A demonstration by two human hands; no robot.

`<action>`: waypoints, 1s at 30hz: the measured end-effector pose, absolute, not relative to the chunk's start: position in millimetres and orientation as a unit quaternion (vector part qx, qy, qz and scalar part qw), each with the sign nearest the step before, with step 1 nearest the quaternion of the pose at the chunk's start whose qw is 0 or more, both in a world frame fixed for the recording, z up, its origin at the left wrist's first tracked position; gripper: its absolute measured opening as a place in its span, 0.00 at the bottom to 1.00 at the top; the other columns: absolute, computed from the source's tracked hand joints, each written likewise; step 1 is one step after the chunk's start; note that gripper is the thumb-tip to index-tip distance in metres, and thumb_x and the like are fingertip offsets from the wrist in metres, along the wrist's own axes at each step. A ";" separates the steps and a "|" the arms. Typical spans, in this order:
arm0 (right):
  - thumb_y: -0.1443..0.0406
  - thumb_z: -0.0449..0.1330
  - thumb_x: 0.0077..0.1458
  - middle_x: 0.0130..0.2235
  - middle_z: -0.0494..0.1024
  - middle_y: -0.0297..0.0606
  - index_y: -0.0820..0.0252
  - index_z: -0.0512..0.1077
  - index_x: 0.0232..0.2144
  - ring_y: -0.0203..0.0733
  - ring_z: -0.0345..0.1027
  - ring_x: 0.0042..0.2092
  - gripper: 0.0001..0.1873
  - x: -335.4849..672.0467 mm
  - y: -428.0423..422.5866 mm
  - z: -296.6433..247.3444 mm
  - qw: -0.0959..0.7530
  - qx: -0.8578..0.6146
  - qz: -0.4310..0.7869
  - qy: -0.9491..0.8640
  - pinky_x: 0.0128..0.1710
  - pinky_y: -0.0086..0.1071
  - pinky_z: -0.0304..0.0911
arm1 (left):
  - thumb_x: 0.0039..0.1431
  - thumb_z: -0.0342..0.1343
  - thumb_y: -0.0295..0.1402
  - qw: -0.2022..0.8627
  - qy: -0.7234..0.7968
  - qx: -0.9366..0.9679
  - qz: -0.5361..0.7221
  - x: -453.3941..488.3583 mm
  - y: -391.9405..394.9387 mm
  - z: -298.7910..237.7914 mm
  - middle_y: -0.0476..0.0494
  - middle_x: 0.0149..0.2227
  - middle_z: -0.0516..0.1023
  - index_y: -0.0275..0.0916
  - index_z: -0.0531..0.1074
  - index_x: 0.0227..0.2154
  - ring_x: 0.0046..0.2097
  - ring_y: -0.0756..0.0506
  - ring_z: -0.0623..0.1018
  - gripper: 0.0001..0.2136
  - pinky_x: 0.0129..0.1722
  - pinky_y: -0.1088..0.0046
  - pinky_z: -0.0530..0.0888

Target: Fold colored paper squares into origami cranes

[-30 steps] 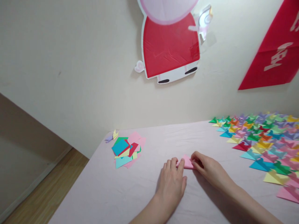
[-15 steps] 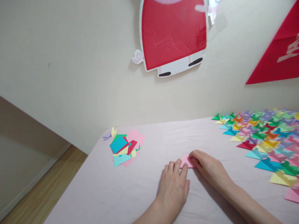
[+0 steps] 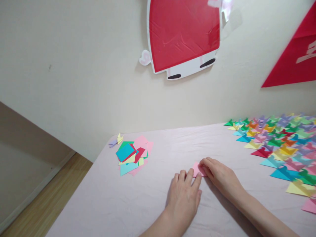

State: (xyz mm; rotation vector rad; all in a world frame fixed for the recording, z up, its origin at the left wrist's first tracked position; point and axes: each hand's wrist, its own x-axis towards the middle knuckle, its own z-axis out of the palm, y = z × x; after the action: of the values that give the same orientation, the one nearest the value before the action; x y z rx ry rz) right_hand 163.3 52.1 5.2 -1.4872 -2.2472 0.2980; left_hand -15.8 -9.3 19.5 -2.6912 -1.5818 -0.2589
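A small folded piece of pink paper (image 3: pixel 197 170) lies on the cloth-covered table between my hands. My left hand (image 3: pixel 184 194) rests palm down with its fingers spread, the fingertips touching the paper's left and near edges. At the paper's right side, my right hand (image 3: pixel 219 174) has its thumb and fingers pinched together on the edge. Part of the paper is hidden under the right fingers.
A pile of loose coloured paper squares (image 3: pixel 126 152) lies at the left, with small yellow and purple folded pieces (image 3: pixel 119 138) behind it. Rows of folded paper cranes (image 3: pixel 283 172) cover the right side. A wall (image 3: pixel 185 105) bounds the table's back.
My hands stay almost in place around the pink paper. The left fingers have shifted very slightly to the right, and the camera view has moved a little.
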 end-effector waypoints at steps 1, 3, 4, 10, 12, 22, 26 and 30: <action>0.65 0.47 0.62 0.32 0.75 0.36 0.54 0.67 0.30 0.42 0.71 0.34 0.11 163.2 52.1 4.8 0.214 -0.536 0.106 -0.810 0.31 0.31 0.61 | 0.68 0.50 0.39 0.006 -0.504 -0.860 -0.081 -15.6 -9.2 19.6 0.43 0.59 0.67 0.44 0.62 0.61 0.50 0.39 0.69 0.20 0.47 0.59 0.72; 0.65 0.48 0.62 0.32 0.75 0.36 0.55 0.67 0.30 0.42 0.70 0.34 0.10 162.9 51.8 4.4 0.214 -0.537 0.106 -0.809 0.32 0.31 0.61 | 0.68 0.49 0.39 0.009 -0.503 -0.861 -0.078 -15.0 -9.0 19.9 0.43 0.59 0.67 0.43 0.62 0.60 0.50 0.39 0.69 0.20 0.47 0.59 0.72; 0.65 0.48 0.61 0.32 0.75 0.36 0.55 0.67 0.30 0.42 0.70 0.34 0.10 162.6 51.5 4.5 0.213 -0.538 0.106 -0.809 0.31 0.31 0.61 | 0.68 0.49 0.39 0.011 -0.504 -0.861 -0.077 -14.6 -9.0 20.1 0.43 0.59 0.67 0.43 0.62 0.60 0.50 0.39 0.69 0.20 0.47 0.59 0.72; 0.67 0.48 0.60 0.31 0.74 0.36 0.55 0.67 0.30 0.41 0.69 0.33 0.09 161.0 50.0 5.7 0.213 -0.540 0.098 -0.808 0.31 0.31 0.59 | 0.68 0.49 0.40 0.009 -0.508 -0.859 -0.064 -13.3 -8.6 23.2 0.43 0.58 0.69 0.43 0.65 0.57 0.49 0.39 0.69 0.18 0.46 0.59 0.71; 0.67 0.48 0.60 0.31 0.75 0.36 0.54 0.67 0.30 0.41 0.69 0.33 0.10 160.5 49.6 6.1 0.219 -0.540 0.094 -0.807 0.31 0.31 0.59 | 0.68 0.49 0.40 0.007 -0.509 -0.859 -0.058 -13.7 -8.1 24.5 0.44 0.58 0.69 0.42 0.67 0.54 0.48 0.39 0.70 0.16 0.45 0.58 0.71; 0.62 0.57 0.56 0.37 0.75 0.39 0.57 0.68 0.35 0.47 0.69 0.39 0.06 152.0 40.7 6.5 0.208 -0.569 0.090 -0.791 0.39 0.37 0.59 | 0.68 0.50 0.40 0.008 -0.513 -0.855 -0.080 -16.0 -10.7 20.8 0.46 0.60 0.69 0.41 0.67 0.57 0.55 0.39 0.68 0.18 0.52 0.58 0.69; 0.65 0.55 0.55 0.40 0.75 0.40 0.57 0.69 0.38 0.48 0.68 0.42 0.07 153.9 37.3 1.8 0.241 -0.563 0.105 -0.783 0.41 0.37 0.58 | 0.68 0.50 0.40 0.011 -0.513 -0.855 -0.075 -15.3 -11.3 22.3 0.46 0.60 0.69 0.42 0.68 0.54 0.56 0.39 0.67 0.15 0.53 0.57 0.68; 0.66 0.54 0.52 0.40 0.76 0.40 0.56 0.71 0.38 0.48 0.67 0.42 0.10 161.7 37.0 -0.5 0.253 -0.572 0.116 -0.772 0.41 0.37 0.58 | 0.67 0.51 0.39 0.021 -0.507 -0.859 -0.072 -14.7 -9.7 28.1 0.45 0.58 0.71 0.40 0.70 0.49 0.54 0.39 0.68 0.12 0.52 0.57 0.69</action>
State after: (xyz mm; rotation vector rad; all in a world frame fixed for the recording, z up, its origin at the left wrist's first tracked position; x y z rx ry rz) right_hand 161.7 37.0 -0.5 -1.5539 -2.0989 0.3162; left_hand -14.7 -9.7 28.1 -2.6623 -1.5715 -0.2234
